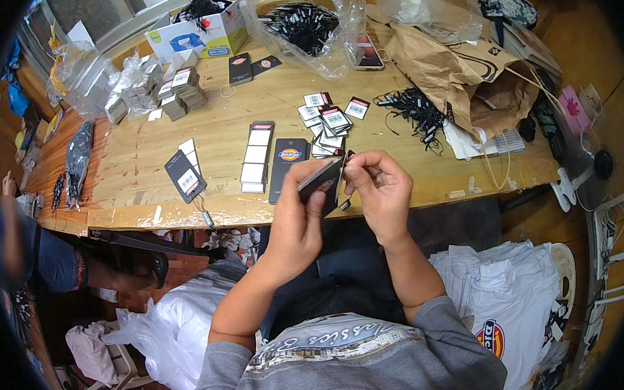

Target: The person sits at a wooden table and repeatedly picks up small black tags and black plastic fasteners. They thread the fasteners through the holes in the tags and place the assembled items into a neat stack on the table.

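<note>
Near the front edge of the table, my left hand point(292, 225) grips several dark hang tags point(323, 183), tilted up in its fingers. The fingertips of my right hand point(383, 190) are pinched on a thin black tag string at the tags' edge; a small black tab point(345, 204) hangs below. Just beyond my left hand lie a black hang tag point(285, 161) with a coloured oval logo and a row of white labels point(256, 157). Small barcode tags point(332, 122) make a loose pile beyond my hands. To the left rests a strung hang tag point(184, 175).
Black strings point(416, 113) lie beside a brown paper bag point(461, 64) on the right. At the back stand a string-filled plastic bag point(302, 27), a phone point(366, 52) and tag stacks point(180, 88). White garments point(503, 283) are heaped lower right. Another person point(36, 247) is at left.
</note>
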`<control>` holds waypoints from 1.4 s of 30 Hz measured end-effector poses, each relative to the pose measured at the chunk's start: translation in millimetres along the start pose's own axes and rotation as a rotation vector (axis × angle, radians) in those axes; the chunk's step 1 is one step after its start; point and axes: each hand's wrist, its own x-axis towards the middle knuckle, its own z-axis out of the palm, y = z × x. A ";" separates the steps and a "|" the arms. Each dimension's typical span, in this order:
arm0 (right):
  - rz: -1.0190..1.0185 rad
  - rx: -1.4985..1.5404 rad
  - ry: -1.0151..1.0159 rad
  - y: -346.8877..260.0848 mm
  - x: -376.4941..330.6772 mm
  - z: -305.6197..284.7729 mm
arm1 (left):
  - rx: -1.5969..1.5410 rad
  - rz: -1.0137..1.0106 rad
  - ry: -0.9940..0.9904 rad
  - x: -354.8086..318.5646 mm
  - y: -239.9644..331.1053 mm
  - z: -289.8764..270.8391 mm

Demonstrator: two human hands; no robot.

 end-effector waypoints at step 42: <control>-0.380 -0.456 -0.053 -16.1 -10.8 8.3 | -0.154 -0.010 0.232 -5.4 -3.9 -1.3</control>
